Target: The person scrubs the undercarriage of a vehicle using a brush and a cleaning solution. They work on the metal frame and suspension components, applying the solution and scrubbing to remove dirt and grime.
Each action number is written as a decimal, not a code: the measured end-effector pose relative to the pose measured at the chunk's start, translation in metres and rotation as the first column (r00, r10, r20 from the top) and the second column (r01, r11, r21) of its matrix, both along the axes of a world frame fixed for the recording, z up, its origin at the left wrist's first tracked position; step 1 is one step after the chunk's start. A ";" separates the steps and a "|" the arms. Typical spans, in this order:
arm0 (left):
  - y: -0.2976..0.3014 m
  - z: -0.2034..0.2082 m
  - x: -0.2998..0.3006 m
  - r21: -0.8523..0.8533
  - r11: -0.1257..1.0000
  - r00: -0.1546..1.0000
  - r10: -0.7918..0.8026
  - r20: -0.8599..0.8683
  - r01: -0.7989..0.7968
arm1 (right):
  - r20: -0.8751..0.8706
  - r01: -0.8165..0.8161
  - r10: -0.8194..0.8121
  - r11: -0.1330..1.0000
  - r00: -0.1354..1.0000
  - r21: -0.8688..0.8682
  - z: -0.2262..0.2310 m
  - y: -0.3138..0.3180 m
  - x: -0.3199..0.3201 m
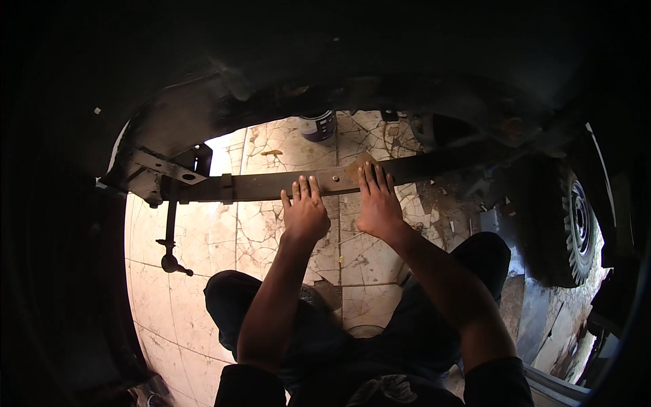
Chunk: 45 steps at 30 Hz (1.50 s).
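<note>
A long dark leaf spring (261,184) runs across the view in front of me, with a small round bolt head near its middle. My left hand (305,210) rests on its near edge, fingers stretched out and slightly apart, holding nothing loose. Under the fingertips of my right hand (380,203) lies a brown piece of sandpaper (356,169), pressed against the top face of the spring. The fingers of that hand are long and close together; its thumb is hidden. One corner of the sandpaper sticks out past the spring's far edge.
A metal bracket (166,165) and a hanging rod with a ball end (171,263) are at the left. Beyond the spring stands a dark bucket (317,126) on cracked tiles (203,237). A treaded wheel (578,214) is at the right. Dark vehicle bodywork (325,54) overhangs above.
</note>
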<state>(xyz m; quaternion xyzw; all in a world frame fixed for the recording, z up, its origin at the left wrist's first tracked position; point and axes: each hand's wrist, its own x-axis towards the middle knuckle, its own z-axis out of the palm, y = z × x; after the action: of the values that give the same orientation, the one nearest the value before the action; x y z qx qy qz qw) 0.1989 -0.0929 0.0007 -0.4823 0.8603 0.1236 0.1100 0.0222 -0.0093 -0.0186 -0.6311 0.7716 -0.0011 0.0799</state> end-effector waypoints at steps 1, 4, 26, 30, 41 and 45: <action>-0.001 -0.001 0.005 0.006 1.000 0.999 0.006 -0.036 -0.006 | 0.019 -0.015 0.015 1.000 1.000 -0.004 0.001 -0.003 0.002; -0.004 0.000 0.019 0.012 0.999 0.996 0.035 -0.079 -0.034 | 0.135 -0.072 0.087 0.992 0.987 -0.108 -0.003 -0.014 0.008; -0.016 -0.004 0.036 -0.113 0.993 0.996 0.012 -0.092 -0.022 | 0.048 -0.351 0.353 0.935 0.935 -0.048 -0.001 -0.042 0.068; -0.011 -0.018 0.019 -0.090 0.991 0.991 -0.108 -0.083 0.101 | -0.021 -0.292 0.292 0.956 0.956 -0.018 -0.006 -0.011 0.051; 0.019 -0.045 -0.045 -0.239 0.958 0.960 -0.206 -0.190 0.158 | -0.102 -0.221 0.219 0.975 0.970 -0.009 -0.004 0.019 0.011; 0.019 -0.037 -0.050 -0.242 0.957 0.960 -0.205 -0.189 0.157 | 0.035 -0.230 0.232 0.971 0.972 -0.059 -0.001 0.012 0.007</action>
<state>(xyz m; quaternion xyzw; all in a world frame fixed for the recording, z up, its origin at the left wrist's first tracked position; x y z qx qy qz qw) 0.1493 -0.0738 -0.0367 -0.3943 0.9163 0.0655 -0.0264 0.0287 0.0031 -0.0197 -0.7185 0.6906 -0.0260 0.0784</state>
